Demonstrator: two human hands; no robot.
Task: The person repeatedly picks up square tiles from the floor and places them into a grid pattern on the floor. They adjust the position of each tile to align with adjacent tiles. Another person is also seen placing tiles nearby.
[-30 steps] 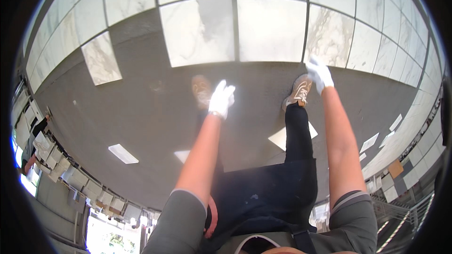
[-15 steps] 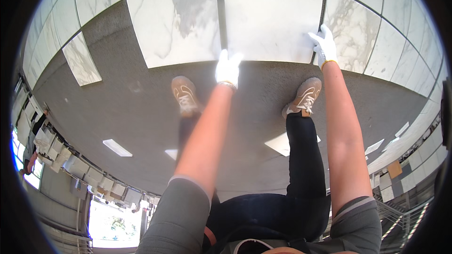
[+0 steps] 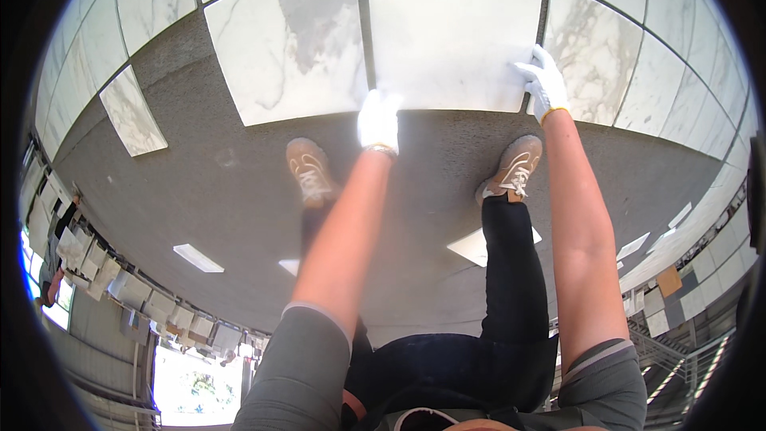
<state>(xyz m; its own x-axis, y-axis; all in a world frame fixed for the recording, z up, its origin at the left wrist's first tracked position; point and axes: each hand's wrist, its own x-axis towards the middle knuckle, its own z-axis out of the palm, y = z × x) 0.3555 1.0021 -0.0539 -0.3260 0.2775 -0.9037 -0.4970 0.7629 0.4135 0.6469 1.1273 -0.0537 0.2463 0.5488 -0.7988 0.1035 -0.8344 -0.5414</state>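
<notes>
A large white marble tile (image 3: pixel 455 32) lies in front of me among other laid tiles. At its near left corner is my left hand (image 3: pixel 379 120) in a white glove, so bright with glare that its fingers barely show. My right hand (image 3: pixel 545 84), also in a white glove, straddles the tile's right edge near the close corner. Its thumb rests over the top face and the fingers lie along the joint. Beside it sits a grey-veined marble tile (image 3: pixel 594 52). Left of the middle tile is another one with a grey patch (image 3: pixel 275 60).
A narrow marble piece (image 3: pixel 133 112) lies at the left. My shoes (image 3: pixel 309 169) stand on the grey floor (image 3: pixel 407 191) near the tiles. Bright patches (image 3: pixel 198 258) mark the floor behind. Stacked slabs (image 3: pixel 152 299) and a person at the far left edge line the surroundings.
The whole view has shifted slightly left and down. My right thumb and fingers have shifted a little, still at the tile's edge. Both hands stay at the same corners.
</notes>
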